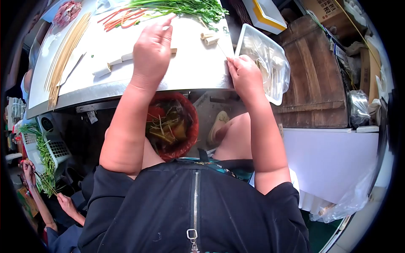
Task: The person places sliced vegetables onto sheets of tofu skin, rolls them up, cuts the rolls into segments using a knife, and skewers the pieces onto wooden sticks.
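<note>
My left hand (pixel 152 52) is over the white tabletop, its fingers apart and nothing visible between them, near red strips (pixel 122 20) and leafy green herbs (pixel 194 10). My right hand (pixel 245 76) pinches a thin skewer (pixel 222 49) at the table's right edge. Pale rolled pieces (pixel 209 38) are at the skewer's far end. A pale, rod-like item (pixel 102 70) lies left of my left hand, and another light piece extends behind that hand. Long bare skewers (pixel 67 55) lie in a bundle at the left, beside a flat, pointed white object (pixel 71 67).
A clear plastic tray (pixel 276 95) holding skewers adjoins the table's right edge. Below the table stands a red-lined bin (pixel 194 126) with scraps. Dark wooden boards (pixel 314 80) lie right. At lower left, another person's hands (pixel 67 204) hold green stems near a white basket (pixel 59 148).
</note>
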The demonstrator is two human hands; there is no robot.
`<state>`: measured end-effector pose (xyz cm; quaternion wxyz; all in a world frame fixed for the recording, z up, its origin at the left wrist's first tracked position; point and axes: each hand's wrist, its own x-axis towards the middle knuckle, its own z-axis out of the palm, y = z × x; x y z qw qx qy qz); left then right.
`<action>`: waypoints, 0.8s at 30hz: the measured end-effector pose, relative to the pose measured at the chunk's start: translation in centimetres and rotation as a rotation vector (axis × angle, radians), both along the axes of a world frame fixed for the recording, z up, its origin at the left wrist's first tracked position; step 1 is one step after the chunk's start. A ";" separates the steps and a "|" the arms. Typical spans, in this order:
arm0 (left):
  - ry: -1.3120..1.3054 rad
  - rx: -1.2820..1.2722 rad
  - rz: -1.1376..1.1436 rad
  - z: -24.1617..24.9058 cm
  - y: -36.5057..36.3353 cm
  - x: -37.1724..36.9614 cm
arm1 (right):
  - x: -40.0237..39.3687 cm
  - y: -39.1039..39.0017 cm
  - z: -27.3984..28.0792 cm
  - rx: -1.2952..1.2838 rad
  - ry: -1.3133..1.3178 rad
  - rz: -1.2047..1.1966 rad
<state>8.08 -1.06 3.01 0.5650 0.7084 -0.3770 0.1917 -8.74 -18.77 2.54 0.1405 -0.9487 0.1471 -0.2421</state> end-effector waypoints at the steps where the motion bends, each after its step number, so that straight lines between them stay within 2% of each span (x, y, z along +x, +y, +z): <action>1: 0.075 -0.071 0.014 0.0 0.6 0.8 | 0.7 0.0 0.2 -0.132 0.070 -0.033; 2: 0.074 -0.065 0.054 -0.5 1.3 1.8 | 1.0 0.2 0.4 -0.264 0.097 -0.062; 5: 0.151 -0.146 0.038 -0.5 2.3 2.6 | 3.8 3.4 3.6 -0.324 -0.025 0.023; 7: 0.205 -0.141 0.026 -0.3 2.5 2.4 | 7.1 4.0 3.0 -0.126 -0.013 0.289; 10: 0.144 -0.147 0.049 -0.6 2.5 2.5 | 10.8 4.8 1.8 -0.120 -0.066 0.405; 12: 0.145 -0.161 0.063 -0.6 2.6 2.5 | 11.7 4.8 1.9 -0.162 0.128 0.456; 15: 0.144 -0.147 0.056 -0.4 2.8 2.6 | 12.8 3.1 2.5 -0.237 0.036 0.444; 16: 0.126 -0.154 0.052 -0.4 2.8 2.6 | 13.5 2.5 3.0 -0.228 -0.135 0.397; 19: 0.136 -0.142 0.032 -0.4 2.6 2.2 | 13.8 0.9 4.2 -0.339 -0.150 0.253; 24: 0.183 -0.028 -0.002 0.0 2.5 1.1 | 10.1 2.5 2.1 -0.273 0.079 0.324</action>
